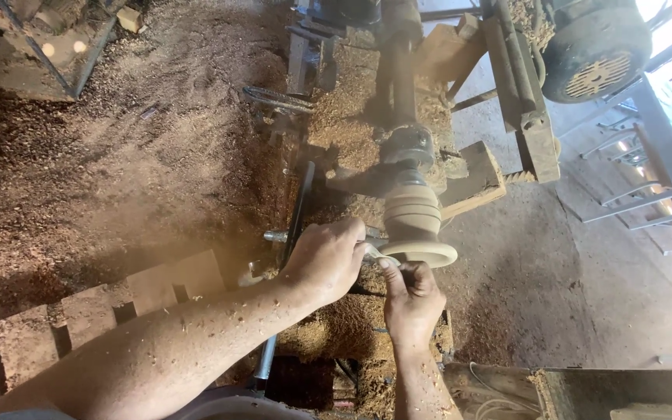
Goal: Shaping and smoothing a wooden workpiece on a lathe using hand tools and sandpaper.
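Gripping a slim metal tool [373, 253] in curled fingers, left hand [325, 260] and right hand [411, 299] press its tip against the wooden workpiece [415, 222] just beyond, axis running away

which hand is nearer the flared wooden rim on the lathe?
Right. The right hand sits just below the flared rim of the wooden workpiece, its thumb up near the edge. The left hand is off to the rim's left, gripping the metal tool.

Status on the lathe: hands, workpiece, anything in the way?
Left hand and right hand grip turning tool against wooden workpiece. Sawdust piled around; nothing blocking.
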